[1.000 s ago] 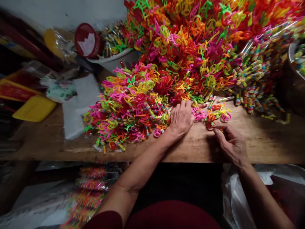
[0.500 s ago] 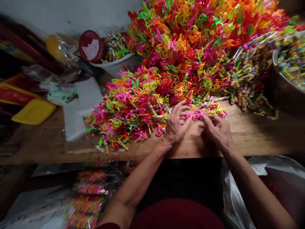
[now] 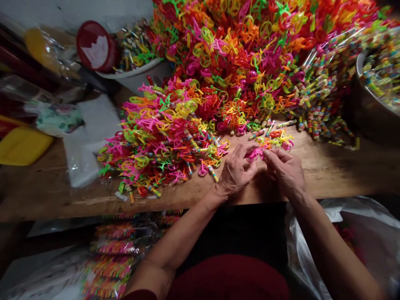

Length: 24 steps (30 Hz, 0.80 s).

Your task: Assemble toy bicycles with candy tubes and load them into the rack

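Between my two hands is a pink plastic piece (image 3: 256, 154), just above the wooden table (image 3: 328, 166). My left hand (image 3: 239, 168) has its fingers curled and closed on the left side of this piece. From the right, my right hand (image 3: 284, 166) pinches the piece between thumb and forefinger. Just beyond the fingers lies a small group of yellow, orange and red plastic pieces (image 3: 283, 139). A large heap of colourful plastic pieces (image 3: 162, 133) spreads to the left and behind, with small striped tubes mixed in.
A white tub (image 3: 140, 77) with a red basket (image 3: 93, 46) stands at the back left. Striped tubes fill a metal bowl (image 3: 371, 108) at the right. White plastic sheets (image 3: 93, 146) lie left. Below the table edge are packed bags (image 3: 112, 266) and an open white bag (image 3: 312, 237).
My hands have come closer together around the pink piece, and my left fingers have curled in. The camera view has shifted, and a striped tube now shows left of my left hand.
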Tool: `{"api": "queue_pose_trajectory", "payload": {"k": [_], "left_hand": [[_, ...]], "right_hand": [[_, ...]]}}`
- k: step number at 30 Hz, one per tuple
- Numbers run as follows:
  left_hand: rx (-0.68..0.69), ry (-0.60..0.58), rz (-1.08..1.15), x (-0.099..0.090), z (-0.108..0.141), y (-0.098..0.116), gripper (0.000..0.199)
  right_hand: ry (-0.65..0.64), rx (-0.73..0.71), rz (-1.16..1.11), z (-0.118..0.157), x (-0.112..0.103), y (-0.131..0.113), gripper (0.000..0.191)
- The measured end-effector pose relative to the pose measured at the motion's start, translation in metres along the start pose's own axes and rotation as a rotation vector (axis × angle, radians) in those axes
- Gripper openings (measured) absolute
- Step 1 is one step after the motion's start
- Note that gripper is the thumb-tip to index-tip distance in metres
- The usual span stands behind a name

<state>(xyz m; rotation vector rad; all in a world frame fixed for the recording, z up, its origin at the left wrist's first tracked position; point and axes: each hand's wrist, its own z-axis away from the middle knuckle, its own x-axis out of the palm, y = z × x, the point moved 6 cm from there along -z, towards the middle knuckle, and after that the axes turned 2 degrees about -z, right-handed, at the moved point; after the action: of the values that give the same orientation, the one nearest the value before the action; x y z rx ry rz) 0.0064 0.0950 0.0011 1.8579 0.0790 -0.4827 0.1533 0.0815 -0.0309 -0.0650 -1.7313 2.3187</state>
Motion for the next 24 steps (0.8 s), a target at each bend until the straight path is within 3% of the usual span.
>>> {"api": "queue_pose_trajectory", "payload": {"k": [5,8,11,15,19,24], "left_hand": [[-0.409,0.101,0.492,0.010,0.002,-0.021,0.033],[-0.567,0.076,0.831,0.016,0.001,-0.024,0.037],[-0.668,0.046,1.028,0.016,-0.001,-0.024,0.031],[-0.757,0.022,1.097,0.016,0.003,-0.026,0.028],[-0.722,-0.008,1.114,0.017,0.005,-0.024,0.016],[-0.760,-0.022,1.065,0.016,0.006,-0.033,0.007]], "right_hand": [[0.082,-0.383,0.314,-0.002,0.006,-0.021,0.029],[0.076,-0.483,0.417,0.004,0.014,-0.026,0.022],[0.048,-0.582,0.511,0.016,0.019,-0.027,0.020],[0.011,-0.733,0.748,0.031,0.023,-0.026,0.031],[-0.012,-0.754,0.962,0.035,0.023,-0.022,0.036],[-0.141,-0.699,0.667,0.040,0.011,-0.024,0.038]]}}
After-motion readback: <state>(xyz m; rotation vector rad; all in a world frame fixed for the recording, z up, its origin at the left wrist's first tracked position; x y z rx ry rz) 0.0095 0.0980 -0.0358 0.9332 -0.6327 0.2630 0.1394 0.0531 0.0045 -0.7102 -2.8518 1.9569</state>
